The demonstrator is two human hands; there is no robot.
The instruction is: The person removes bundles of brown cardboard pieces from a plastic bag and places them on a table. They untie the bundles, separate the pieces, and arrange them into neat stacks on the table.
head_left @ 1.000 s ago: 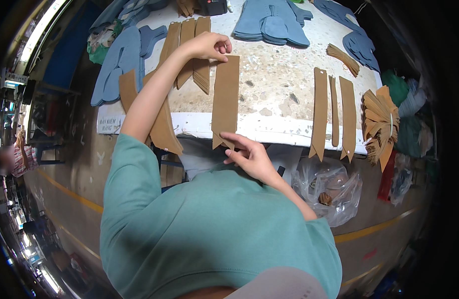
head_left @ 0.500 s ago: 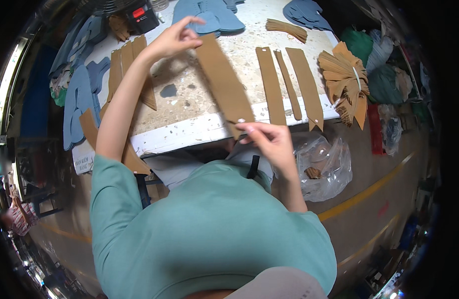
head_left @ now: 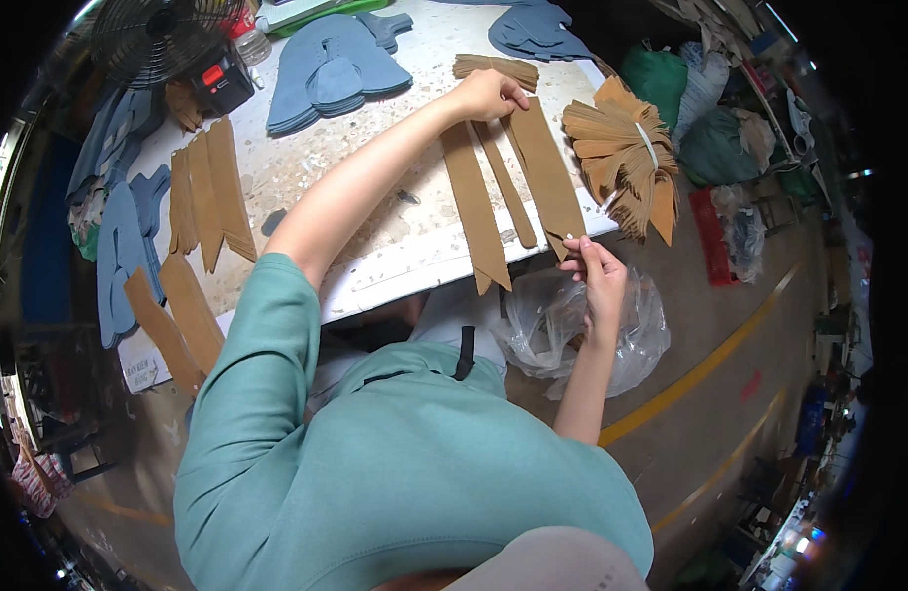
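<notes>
A wide brown strip [head_left: 550,172], leather-like, lies over the rightmost place in a row at the table's front right. My left hand [head_left: 488,97] pinches its far end, the arm reaching across the table. At the near end, which overhangs the table edge, my right hand [head_left: 600,276] grips the strip between thumb and fingers, beside a small white spot. Left of it are a narrow brown strip [head_left: 509,192] and another wide brown strip [head_left: 470,202] with a notched end. What lies beneath the held strip is mostly hidden.
A tied bundle of brown pieces [head_left: 626,153] sits at the table's right edge. Blue-grey cut pieces [head_left: 337,74] are stacked at the back. More brown strips [head_left: 205,192] lie left. A fan [head_left: 158,34] stands far left; a clear plastic bag [head_left: 641,330] hangs below the front edge.
Both hands have carried the brown strip rightward from the middle of the table, onto the right end of the row. The view has shifted too.
</notes>
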